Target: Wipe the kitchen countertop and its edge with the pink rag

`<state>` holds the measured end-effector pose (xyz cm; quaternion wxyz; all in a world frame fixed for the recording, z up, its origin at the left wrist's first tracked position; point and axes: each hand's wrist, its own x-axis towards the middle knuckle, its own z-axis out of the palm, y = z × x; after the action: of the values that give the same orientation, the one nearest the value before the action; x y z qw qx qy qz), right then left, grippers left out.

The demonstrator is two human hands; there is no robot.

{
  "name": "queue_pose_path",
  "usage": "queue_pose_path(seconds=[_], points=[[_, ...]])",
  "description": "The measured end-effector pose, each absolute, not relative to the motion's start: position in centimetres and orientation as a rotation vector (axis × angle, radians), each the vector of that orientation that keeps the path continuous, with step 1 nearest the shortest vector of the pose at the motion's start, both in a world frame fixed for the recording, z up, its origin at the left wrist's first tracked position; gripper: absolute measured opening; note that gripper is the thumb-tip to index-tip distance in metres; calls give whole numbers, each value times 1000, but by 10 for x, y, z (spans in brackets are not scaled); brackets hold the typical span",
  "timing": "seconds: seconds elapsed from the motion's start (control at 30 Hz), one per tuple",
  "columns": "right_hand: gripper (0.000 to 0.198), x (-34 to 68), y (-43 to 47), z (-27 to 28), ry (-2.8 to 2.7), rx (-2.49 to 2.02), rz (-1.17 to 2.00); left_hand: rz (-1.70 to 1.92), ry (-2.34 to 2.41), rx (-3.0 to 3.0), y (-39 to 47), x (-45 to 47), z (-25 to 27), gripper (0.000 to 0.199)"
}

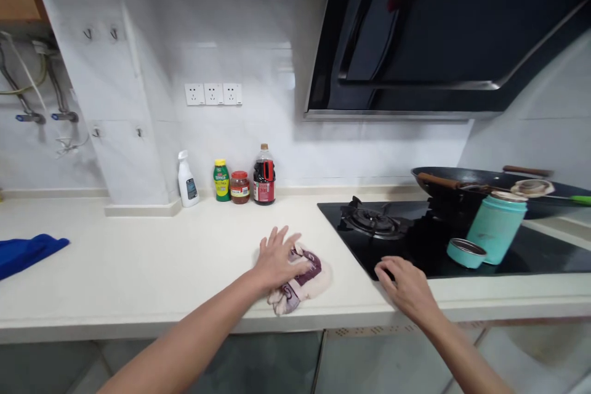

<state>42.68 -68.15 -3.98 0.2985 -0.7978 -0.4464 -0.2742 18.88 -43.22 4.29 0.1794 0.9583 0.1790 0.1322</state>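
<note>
My left hand [278, 260] rests on a bunched cream and purple cloth [298, 286] on the counter, near its front edge. Its fingers are spread and partly lifted, and the thumb lies across the cloth. A faint damp-looking patch shows on the counter at the cloth's right side. My right hand [406, 283] hovers or rests at the front left edge of the black gas hob [351, 240]; which of the two I cannot tell. Its fingers are curled in loosely, with nothing visible in them.
Along the wall stand a white spray bottle [187, 180], a green bottle [222, 181], a red-lidded jar [240, 188] and a dark sauce bottle [264, 177]. A wok [489, 178], turquoise flask [497, 231] and its cup [466, 253] occupy the hob's right. Blue fabric [30, 252] lies far left.
</note>
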Motion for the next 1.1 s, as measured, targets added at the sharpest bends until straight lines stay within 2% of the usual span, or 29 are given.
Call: queue_pose_path(seconds=[0.07,0.13,0.33,0.53,0.7,0.93,1.1], points=[[43,441,-686,-55,-1166,-2224,-727,93,475,2749,-442,205,42,85],[48,441,-685,-64,-1167,-2272,-718,-30,388,2774,-457,217,34,85],[46,435,-682,-65,-1204,-2219,-750,65,91,2761,-483,272,7,86],[42,439,-686,-63,-1144,-2196,-712,243,360,2851,-442,364,6,77],[37,438,-688,-59,-1119,-2223,-672,278,556,2880,-394,412,13,78],[35,436,-688,-57,-1106,-2248,-662,317,648,2941,-369,430,20,57],[38,437,-687,-54,-1097,-2224,-687,239,549,2958,-392,406,15,66]])
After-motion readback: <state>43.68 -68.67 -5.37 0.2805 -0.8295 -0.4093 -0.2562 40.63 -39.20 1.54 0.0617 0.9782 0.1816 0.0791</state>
